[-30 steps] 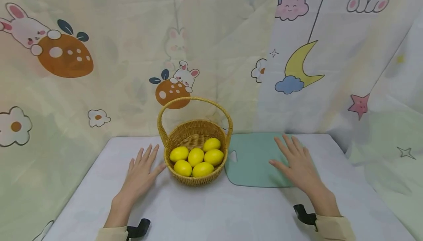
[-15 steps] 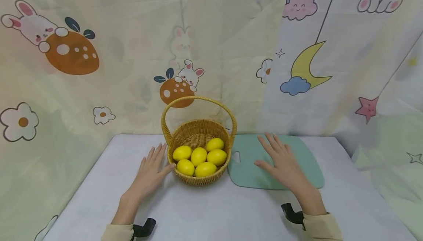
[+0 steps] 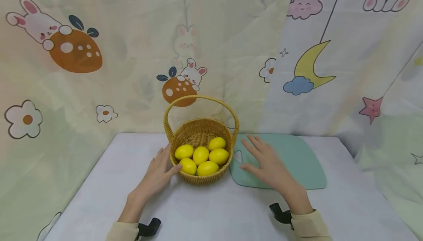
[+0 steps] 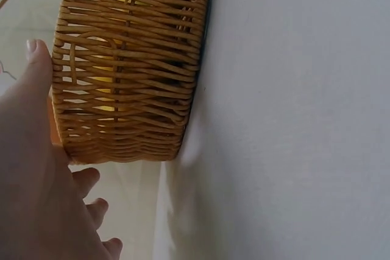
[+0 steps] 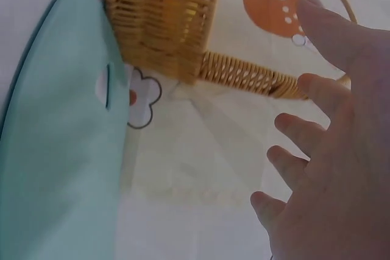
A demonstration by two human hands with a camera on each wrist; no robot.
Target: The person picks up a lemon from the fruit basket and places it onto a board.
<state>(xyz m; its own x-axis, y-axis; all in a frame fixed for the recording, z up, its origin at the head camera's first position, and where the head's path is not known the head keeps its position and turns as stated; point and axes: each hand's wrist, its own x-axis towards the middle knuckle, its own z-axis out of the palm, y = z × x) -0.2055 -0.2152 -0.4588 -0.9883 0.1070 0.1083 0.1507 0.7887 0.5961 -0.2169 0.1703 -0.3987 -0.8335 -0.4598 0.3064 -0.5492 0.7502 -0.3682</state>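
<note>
A tan wicker basket (image 3: 203,180) with a tall arched handle stands upright on the table and holds several yellow lemons (image 3: 201,155). My left hand (image 3: 155,178) is at the basket's left side, fingers extended, its thumb overlapping the front left rim in the head view. From the left wrist view I cannot tell whether that hand touches the wicker wall (image 4: 128,71). Hovering over a pale green cutting board (image 3: 302,162), my right hand (image 3: 274,171) has its fingers spread and holds nothing. A gap separates it from the basket's right side.
The cutting board lies flat right of the basket, its handle slot (image 3: 238,155) close to the wicker. A white cloth covers the table (image 3: 211,215). Close behind hangs a printed curtain (image 3: 231,50). Each wrist carries a black camera mount (image 3: 149,227).
My right hand has moved left across the board toward the basket. My left hand has closed in on the basket's left side. The whole head view has shifted slightly.
</note>
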